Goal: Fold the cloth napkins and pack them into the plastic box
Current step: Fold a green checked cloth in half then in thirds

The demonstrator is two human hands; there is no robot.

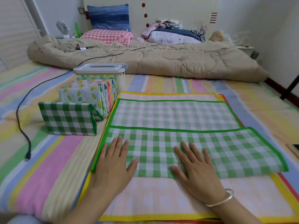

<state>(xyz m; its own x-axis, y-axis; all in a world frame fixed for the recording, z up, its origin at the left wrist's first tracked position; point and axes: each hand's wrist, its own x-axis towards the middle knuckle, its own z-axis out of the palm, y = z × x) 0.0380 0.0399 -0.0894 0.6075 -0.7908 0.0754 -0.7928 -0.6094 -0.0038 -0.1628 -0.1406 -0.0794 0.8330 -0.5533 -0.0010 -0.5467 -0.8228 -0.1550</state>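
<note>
Both hands' straight fingers (119, 143) press flat on the green checked napkin (226, 151).

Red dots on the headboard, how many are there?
3, in a slanting column on the headboard: top dot, middle dot, and bottom dot beside the clothes pile, which may hide more.

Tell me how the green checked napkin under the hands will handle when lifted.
Probably floppy: the green-and-white checked cloth napkin lies flat in a soft fold. Likely light, being thin. It may slide on the yellow-edged napkin beneath.
</note>
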